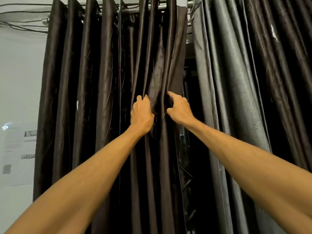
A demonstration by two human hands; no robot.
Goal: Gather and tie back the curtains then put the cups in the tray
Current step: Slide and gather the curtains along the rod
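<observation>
One head-worn wide-angle view faces forward and slightly up, close to the dark curtains (pixel 104 98) at arm's reach

Clutched a fold of the dark brown curtain (pixel 104 81) with the left hand (pixel 142 114), fingers curled into the cloth. Gripped the next fold, near that curtain's right edge, with the right hand (pixel 179 109), just beside the left. Hung from a metal rod (pixel 135 10) at the top, a grey curtain (pixel 236 81) alongside on the right.

Pale wall (pixel 18 73), blurred papers (pixel 15 149), perhaps notices.
</observation>
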